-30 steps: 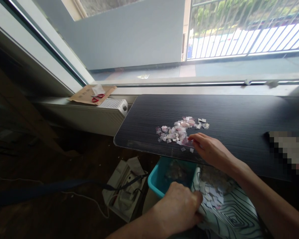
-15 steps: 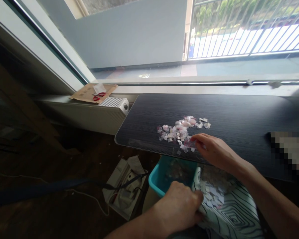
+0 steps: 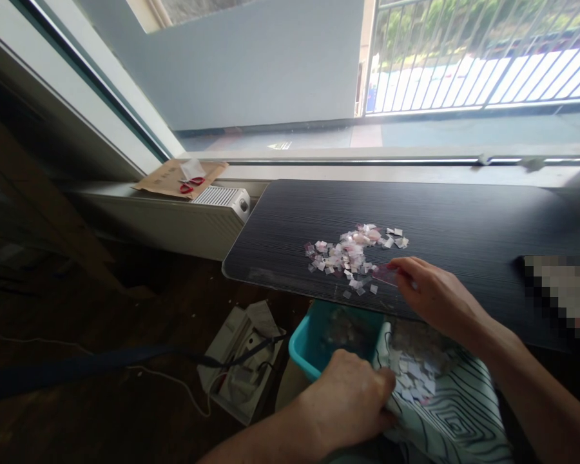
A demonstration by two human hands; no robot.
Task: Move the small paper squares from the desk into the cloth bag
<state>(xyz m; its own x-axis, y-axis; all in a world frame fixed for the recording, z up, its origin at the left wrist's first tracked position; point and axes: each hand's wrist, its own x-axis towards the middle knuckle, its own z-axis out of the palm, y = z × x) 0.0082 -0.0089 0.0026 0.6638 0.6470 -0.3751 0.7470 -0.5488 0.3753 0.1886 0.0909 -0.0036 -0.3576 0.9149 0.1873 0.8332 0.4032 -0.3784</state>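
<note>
My right hand (image 3: 428,290) is over the dark tabletop, fingers pinched on a clear pinkish plastic piece (image 3: 385,274). Left of it spreads a loose pile of small white and clear squares (image 3: 350,250), some tinted pink. Below the table edge, my left hand (image 3: 345,393) is closed at the rim of a pale green cloth bag (image 3: 457,412) with black line patterns; its fingertips are partly hidden. Many small white pieces (image 3: 413,380) lie in the bag. Beside it stands a turquoise bin (image 3: 302,351) with clear scraps inside, partly behind my left hand.
The dark table (image 3: 444,212) stands against the window. A white radiator (image 3: 222,200) is on its left, with red-handled scissors (image 3: 192,185) on a brown envelope (image 3: 149,183). On the floor lies an open box (image 3: 244,374) with a cable. A blurred-out object (image 3: 560,290) is at right.
My right hand has moved slightly right, drawing the pinkish plastic piece away from the pile. My left hand has stayed at the bag's rim.
</note>
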